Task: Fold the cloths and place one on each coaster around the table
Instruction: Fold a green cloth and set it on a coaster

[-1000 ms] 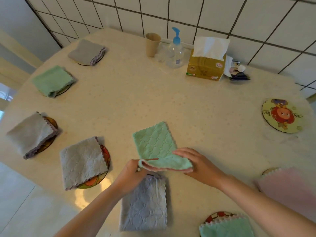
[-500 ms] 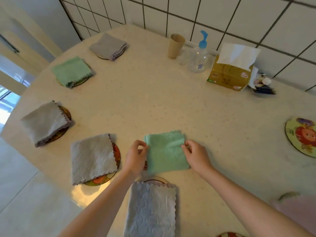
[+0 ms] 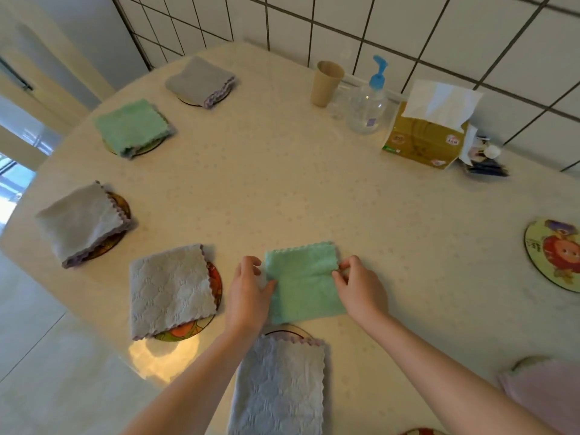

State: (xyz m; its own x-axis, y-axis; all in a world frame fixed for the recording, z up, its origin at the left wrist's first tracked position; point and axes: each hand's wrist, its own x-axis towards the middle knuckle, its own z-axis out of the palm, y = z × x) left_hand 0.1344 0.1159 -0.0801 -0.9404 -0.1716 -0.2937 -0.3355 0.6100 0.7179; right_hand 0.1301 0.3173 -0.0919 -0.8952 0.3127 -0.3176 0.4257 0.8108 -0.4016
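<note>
Green folded cloth [image 3: 303, 282] lies on the table [image 3: 314, 189], both hands pinching its side edges.

A white tiled wall [image 3: 392, 29] with dark grout backs the cream round desk [image 3: 314, 189], pale floor [image 3: 37, 356] below, daylight at left.

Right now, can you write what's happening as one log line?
step: squaring folded green cloth | left hand: on its left edge | right hand: pinching its right edge | bare coaster: far right
</note>
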